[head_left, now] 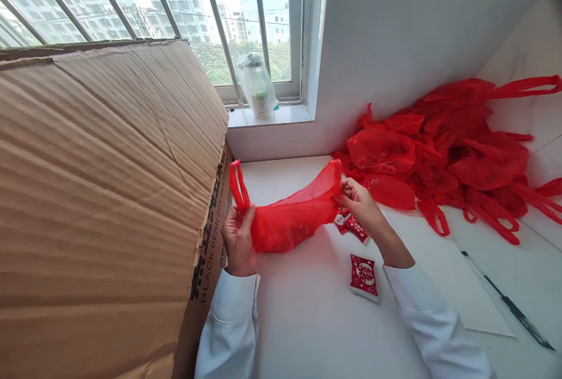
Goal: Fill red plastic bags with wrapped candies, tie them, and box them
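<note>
A thin red plastic bag [290, 221] is stretched sideways between my two hands above the white table. My left hand [239, 238] pinches its left end, and a looped handle sticks up over the thumb. At the other end, my right hand [356, 198] grips the bag near its right corner between thumb and fingers. Under the right wrist lie red snack packets [353, 226], partly covered by the hand and bag. Closer to me, a separate small red packet with white lettering [364, 276] rests on the table.
A large cardboard box [109, 203] with raised flaps fills the left side. Many red plastic bags [439, 150] are heaped at the back right. White paper [456, 285] and a pen [527, 323] lie at right. A bagged jar [260, 89] stands on the windowsill.
</note>
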Demonstrator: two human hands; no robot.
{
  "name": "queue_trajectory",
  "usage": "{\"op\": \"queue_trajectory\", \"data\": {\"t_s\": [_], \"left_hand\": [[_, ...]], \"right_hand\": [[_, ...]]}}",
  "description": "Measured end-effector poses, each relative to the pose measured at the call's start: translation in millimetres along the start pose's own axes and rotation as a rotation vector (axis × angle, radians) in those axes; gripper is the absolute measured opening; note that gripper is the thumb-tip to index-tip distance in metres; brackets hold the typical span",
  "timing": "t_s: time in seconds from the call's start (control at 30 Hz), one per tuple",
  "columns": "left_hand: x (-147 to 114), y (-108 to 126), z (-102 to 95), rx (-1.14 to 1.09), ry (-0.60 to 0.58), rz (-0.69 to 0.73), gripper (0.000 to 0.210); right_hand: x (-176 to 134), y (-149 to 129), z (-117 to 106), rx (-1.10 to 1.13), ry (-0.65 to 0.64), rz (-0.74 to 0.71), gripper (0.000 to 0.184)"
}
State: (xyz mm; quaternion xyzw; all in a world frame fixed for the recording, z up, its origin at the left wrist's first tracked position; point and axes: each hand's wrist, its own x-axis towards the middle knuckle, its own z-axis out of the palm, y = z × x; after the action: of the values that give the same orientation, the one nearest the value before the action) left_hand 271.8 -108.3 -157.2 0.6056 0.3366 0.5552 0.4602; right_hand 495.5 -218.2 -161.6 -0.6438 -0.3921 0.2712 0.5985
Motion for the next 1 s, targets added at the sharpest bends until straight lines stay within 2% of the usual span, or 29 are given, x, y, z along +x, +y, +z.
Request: {"op": "queue_trajectory", "data": {"t_s": [0.07,0.13,0.23,0.3,0.37,0.43,0.5,0.57,0.67,0.73,0.77,0.87,0.93,1.0], "left_hand": [[-3.0,6.5,2.1,-0.06,-0.006,-0.02,0.02],[-7.7,15.4,2.2,-0.091,-0.041,-0.016,0.019],[-15.0,29.9,-1.1,-0.091,-0.113,0.037,0.017],[-18.7,38.8,-4.5,-0.064,-0.176,0.086,0.016],[-21.4,46.6,-8.5,-0.025,-0.24,0.122,0.019],[-23.9,53.0,-13.3,0.045,-0.334,0.157,0.02],[-26.9,56.9,-18.6,0.144,-0.438,0.217,0.023],[-30.8,56.9,-24.1,0.237,-0.487,0.273,0.027],[-37.7,48.3,-32.0,0.307,-0.416,0.282,0.027],[-41.3,38.3,-37.1,0.345,-0.339,0.254,0.024],[-42.4,33.4,-39.4,0.362,-0.294,0.24,0.024],[-42.2,25.8,-43.6,0.414,-0.189,0.223,0.027],[-41.1,30.7,-42.2,0.46,-0.154,0.244,0.028],[-42.6,44.1,-36.7,0.538,-0.099,0.323,0.022]], "right_hand": [[-1.1,-3.9,-9.9,-0.067,-0.023,0.014,0.032],[-7.6,-15.3,-16.4,-0.184,0.057,-0.044,0.039],[-27.5,-43.6,-15.5,-0.282,0.229,-0.264,0.04],[-43.0,-62.8,-5.9,-0.29,0.234,-0.416,0.025],[-53.3,-75.0,9.7,-0.332,0.101,-0.558,0.014],[-54.3,-76.0,27.6,-0.451,-0.101,-0.667,0.02],[-47.5,-66.9,43.1,-0.654,-0.27,-0.69,0.029],[-39.0,-52.7,52.0,-0.882,-0.39,-0.607,0.03],[-35.5,-34.9,50.0,-1.046,-0.468,-0.425,0.016],[-40.3,-30.4,42.3,-1.023,-0.432,-0.365,0.028],[-43.4,-30.1,38.3,-0.99,-0.41,-0.353,0.032],[-49.6,-31.6,31.6,-0.888,-0.395,-0.34,0.023],[-49.4,-30.4,32.6,-0.823,-0.436,-0.371,0.024],[-47.6,-27.6,36.1,-0.699,-0.399,-0.398,0.035]]}}
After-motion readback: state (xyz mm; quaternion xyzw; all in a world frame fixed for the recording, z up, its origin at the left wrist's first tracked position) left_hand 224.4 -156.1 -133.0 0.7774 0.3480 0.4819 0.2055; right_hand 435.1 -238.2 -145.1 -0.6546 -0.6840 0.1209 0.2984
